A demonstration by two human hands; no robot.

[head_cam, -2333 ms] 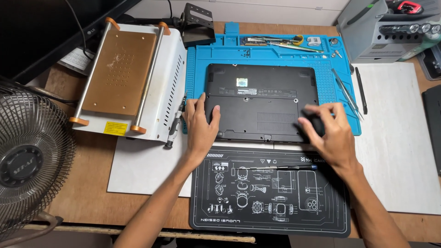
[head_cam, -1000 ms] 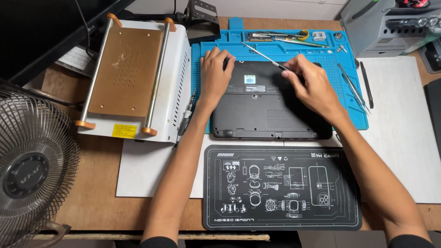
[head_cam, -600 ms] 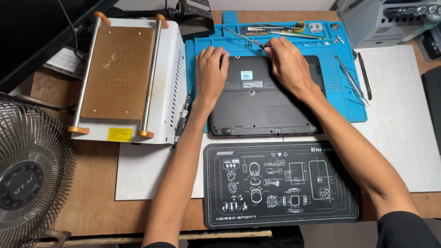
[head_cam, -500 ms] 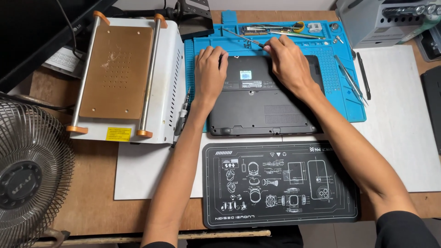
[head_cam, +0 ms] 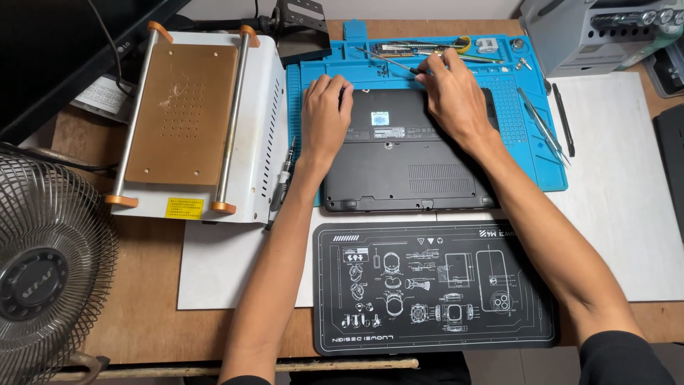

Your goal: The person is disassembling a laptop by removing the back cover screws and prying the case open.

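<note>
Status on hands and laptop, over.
Left hand flat on upturned black laptop, far-left corner. Right hand pinching screwdriver at far edge. Tweezers on blue mat, nothing obstructing.

You look down on a wooden desk [head_cam: 142,314], pale wall strip [head_cam: 399,8] along the far edge, fan [head_cam: 46,271] at your left, dark monitor [head_cam: 50,50] top left, grey box [head_cam: 591,32] top right, even indoor light.

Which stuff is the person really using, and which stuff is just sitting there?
In use: black laptop lying underside up, left hand resting on it, right hand holding a thin screwdriver, blue mat.

Just lying about: fan, white machine, black printed mat, tweezers.
</note>
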